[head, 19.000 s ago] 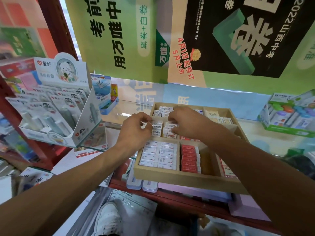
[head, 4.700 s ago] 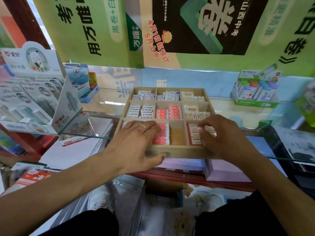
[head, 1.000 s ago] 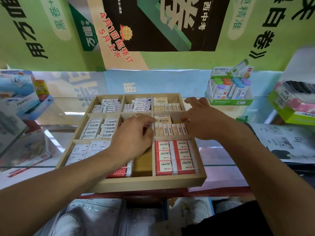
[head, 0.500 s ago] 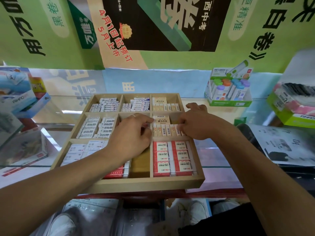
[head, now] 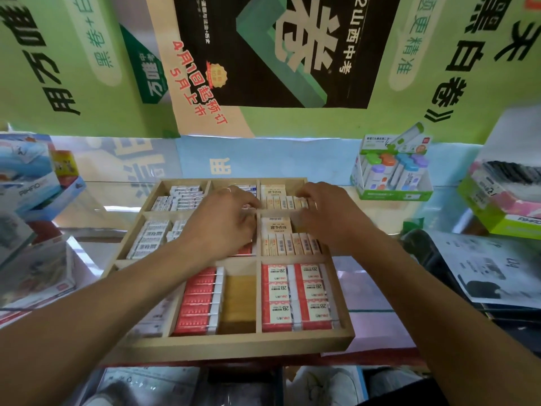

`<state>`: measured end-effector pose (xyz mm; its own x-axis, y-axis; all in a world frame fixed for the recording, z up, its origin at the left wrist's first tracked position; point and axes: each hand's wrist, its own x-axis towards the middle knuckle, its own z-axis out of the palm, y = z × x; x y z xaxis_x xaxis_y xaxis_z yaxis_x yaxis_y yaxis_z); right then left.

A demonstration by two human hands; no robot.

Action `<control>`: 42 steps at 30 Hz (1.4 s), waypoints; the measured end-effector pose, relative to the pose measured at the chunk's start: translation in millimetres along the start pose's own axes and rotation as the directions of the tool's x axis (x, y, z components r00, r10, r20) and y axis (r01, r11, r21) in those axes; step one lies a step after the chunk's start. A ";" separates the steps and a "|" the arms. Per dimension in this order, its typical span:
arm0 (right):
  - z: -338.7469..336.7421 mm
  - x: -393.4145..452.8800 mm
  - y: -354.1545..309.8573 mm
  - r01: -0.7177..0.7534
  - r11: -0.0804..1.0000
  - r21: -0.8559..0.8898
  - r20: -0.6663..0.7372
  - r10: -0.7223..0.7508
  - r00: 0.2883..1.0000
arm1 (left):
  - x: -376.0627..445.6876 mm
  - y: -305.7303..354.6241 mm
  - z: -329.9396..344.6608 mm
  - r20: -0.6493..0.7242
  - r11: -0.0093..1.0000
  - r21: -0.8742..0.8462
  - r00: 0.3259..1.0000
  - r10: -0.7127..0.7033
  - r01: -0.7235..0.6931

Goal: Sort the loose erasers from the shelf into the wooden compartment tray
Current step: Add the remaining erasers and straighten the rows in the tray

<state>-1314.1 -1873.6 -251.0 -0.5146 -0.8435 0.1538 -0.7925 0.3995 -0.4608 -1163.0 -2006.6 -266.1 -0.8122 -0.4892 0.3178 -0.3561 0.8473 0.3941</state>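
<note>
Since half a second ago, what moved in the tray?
Both hands went farther back in the wooden tray. The left hand moved from the centre compartment toward the back middle one. The right hand reached up to the cream erasers in the back right compartment. Whether either grips an eraser is hidden. The tray, the red erasers and the 2B erasers stayed put.
</note>
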 end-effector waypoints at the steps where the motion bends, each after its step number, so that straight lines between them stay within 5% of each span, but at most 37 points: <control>1: 3.3 0.7 -2.1 0.026 0.999 -0.023 0.025 -0.025 0.999 | 1.2 -2.5 0.2 0.006 1.000 -0.003 1.000 -0.024 0.024; 14: 33.6 -25.6 -42.7 0.345 0.939 0.009 0.104 -0.344 0.933 | -42.7 -60.2 -26.5 0.009 0.996 0.055 0.998 -0.064 0.064; 22: 49.7 -25.6 -60.7 0.235 0.969 -0.075 0.131 -0.224 0.966 | -42.3 -40.0 -32.9 0.216 0.960 0.239 0.956 -0.200 0.147; 29: 36.4 -18.9 -57.7 0.214 0.976 -0.051 0.163 -0.203 0.965 | -38.6 -26.4 -31.3 0.257 0.949 0.196 0.921 -0.294 0.248; 35: 29.7 -24.3 -38.2 0.227 0.969 -0.095 0.172 -0.209 0.963 | -45.7 -12.6 -19.2 0.273 0.957 0.221 0.931 -0.244 0.186; 42: 30.8 -6.4 -46.0 0.473 0.805 -0.358 0.243 -0.409 0.880 | -49.2 -16.2 -20.2 0.248 0.974 0.155 0.948 -0.201 0.166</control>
<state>-1264.3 -1897.6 -257.7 -0.0491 -0.9926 0.1110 -0.9986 0.0511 0.0151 -1107.9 -2000.4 -270.7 -0.8127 -0.5826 0.0081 -0.5531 0.7759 0.3033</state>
